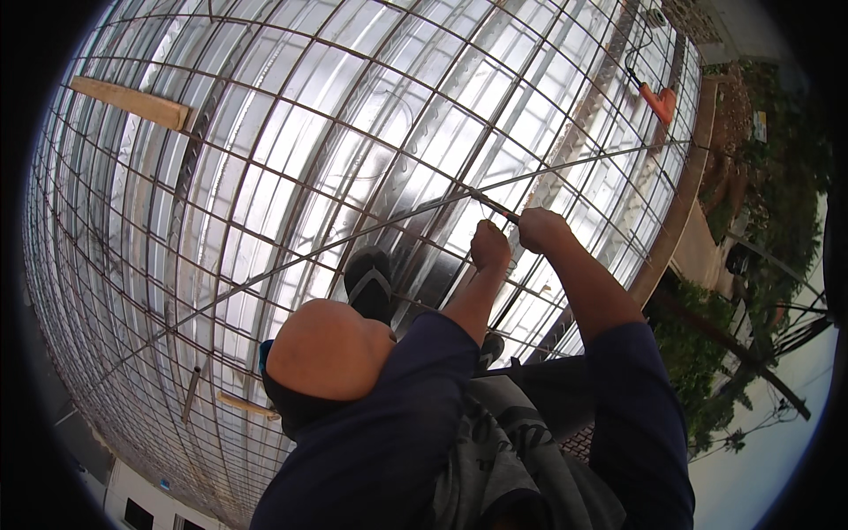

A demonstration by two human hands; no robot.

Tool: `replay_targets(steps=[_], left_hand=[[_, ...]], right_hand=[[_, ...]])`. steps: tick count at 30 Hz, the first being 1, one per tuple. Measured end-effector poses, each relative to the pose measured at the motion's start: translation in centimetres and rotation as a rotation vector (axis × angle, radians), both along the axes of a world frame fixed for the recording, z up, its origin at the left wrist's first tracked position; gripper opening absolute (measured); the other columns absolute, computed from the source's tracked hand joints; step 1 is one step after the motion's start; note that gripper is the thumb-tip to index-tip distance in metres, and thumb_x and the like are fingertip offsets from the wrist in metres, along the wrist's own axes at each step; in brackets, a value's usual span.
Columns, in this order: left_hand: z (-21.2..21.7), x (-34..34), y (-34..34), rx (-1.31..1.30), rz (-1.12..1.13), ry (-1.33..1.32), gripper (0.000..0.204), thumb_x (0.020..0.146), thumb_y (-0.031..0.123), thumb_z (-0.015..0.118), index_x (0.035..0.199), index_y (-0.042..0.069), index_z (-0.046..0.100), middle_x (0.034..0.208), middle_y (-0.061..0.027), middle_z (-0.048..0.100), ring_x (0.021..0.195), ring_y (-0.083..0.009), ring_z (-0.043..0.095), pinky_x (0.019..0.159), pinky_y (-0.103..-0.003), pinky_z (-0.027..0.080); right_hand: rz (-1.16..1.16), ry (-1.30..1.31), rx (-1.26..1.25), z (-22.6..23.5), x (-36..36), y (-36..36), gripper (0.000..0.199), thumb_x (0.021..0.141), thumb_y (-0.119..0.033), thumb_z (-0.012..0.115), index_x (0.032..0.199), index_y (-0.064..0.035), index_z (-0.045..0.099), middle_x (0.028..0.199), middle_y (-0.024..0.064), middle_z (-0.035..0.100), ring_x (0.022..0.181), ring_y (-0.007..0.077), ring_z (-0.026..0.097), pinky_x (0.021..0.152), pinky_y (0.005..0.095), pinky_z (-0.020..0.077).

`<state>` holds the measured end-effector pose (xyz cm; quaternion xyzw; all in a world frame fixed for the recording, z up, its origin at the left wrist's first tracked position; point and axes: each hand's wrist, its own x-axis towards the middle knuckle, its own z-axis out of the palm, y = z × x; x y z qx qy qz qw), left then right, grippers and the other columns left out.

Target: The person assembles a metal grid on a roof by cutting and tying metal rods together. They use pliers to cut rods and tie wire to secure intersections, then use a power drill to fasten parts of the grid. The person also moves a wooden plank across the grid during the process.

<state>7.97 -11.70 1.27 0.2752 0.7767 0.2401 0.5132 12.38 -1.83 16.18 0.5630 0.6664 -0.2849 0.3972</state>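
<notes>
My right hand (542, 231) is closed around the end of a slim dark hand tool (495, 207) with a small orange mark. The tool's far end meets the steel mesh (408, 152) where a diagonal rebar (389, 223) crosses it. Just left of and below it, my left hand (490, 246) is closed in a fist. A thin wire (513, 263) curls out beside this fist; whether the fingers grip the wire cannot be made out. Both hands are just above the mesh, close together.
Shiny ribbed metal decking (358, 168) lies under the mesh. A wooden board (132, 103) rests at the upper left, an orange-handled tool (658, 104) at the upper right. My shoe (368, 281) stands on the mesh. Past the deck's right edge (676, 208) are plants and cables.
</notes>
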Motion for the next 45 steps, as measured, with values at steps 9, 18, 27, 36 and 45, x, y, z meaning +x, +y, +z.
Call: replay_targets(steps=[9, 18, 27, 36, 45], left_hand=[[0.8, -6.2, 1.6, -0.526, 0.372, -1.339, 0.049, 0.084, 0.059, 0.054, 0.101, 0.013, 0.056, 0.089, -0.0045, 0.061, 0.086, -0.0199, 0.057, 0.073, -0.042, 0.048], [-0.8, -2.1, 3.2, -0.334, 0.681, -1.500, 0.020, 0.092, 0.025, 0.056, 0.092, 0.005, 0.053, 0.077, -0.0094, 0.059, 0.070, -0.0234, 0.059, 0.067, -0.042, 0.052], [2.8, 2.3, 7.0, -0.358, 1.065, -1.181, 0.015, 0.093, 0.017, 0.050, 0.097, 0.004, 0.044, 0.075, -0.0072, 0.054, 0.064, -0.0200, 0.057, 0.062, -0.039, 0.052], [0.7, 0.0, 6.3, -0.352, 0.677, -1.288, 0.043, 0.088, 0.043, 0.061, 0.113, 0.011, 0.046, 0.100, -0.0099, 0.055, 0.086, -0.0216, 0.057, 0.076, -0.040, 0.048], [-0.6, -2.4, 4.1, -0.367, 0.620, -1.262, 0.018, 0.091, 0.021, 0.058, 0.085, 0.005, 0.052, 0.072, -0.0060, 0.056, 0.061, -0.0201, 0.055, 0.057, -0.039, 0.051]], right_hand=[[-1.151, 0.553, -0.471, -1.8, 3.0, -4.0, 0.021, 0.079, -0.016, 0.066, 0.082, 0.0043, 0.061, 0.068, 0.0106, 0.062, 0.054, 0.0189, 0.060, 0.048, 0.0329, 0.0514], [-1.049, 0.438, -0.480, -1.3, 3.6, -3.4, 0.039, 0.075, -0.023, 0.074, 0.099, 0.0017, 0.056, 0.075, 0.0114, 0.061, 0.065, 0.0205, 0.064, 0.057, 0.0357, 0.0543], [0.193, -0.168, 0.603, -2.2, 4.5, -6.0, 0.014, 0.082, -0.018, 0.056, 0.090, -0.0068, 0.054, 0.082, 0.0073, 0.057, 0.071, 0.0235, 0.060, 0.058, 0.0379, 0.0469], [0.040, 0.048, 0.090, -7.1, 12.2, 0.9, 0.014, 0.081, -0.016, 0.056, 0.082, -0.0028, 0.062, 0.075, 0.0161, 0.065, 0.070, 0.0304, 0.065, 0.060, 0.0407, 0.0536], [-1.587, 0.783, -0.679, -4.7, 5.1, -9.4, 0.028, 0.080, -0.022, 0.066, 0.095, 0.0011, 0.060, 0.074, 0.0088, 0.061, 0.060, 0.0185, 0.063, 0.045, 0.0320, 0.0529]])
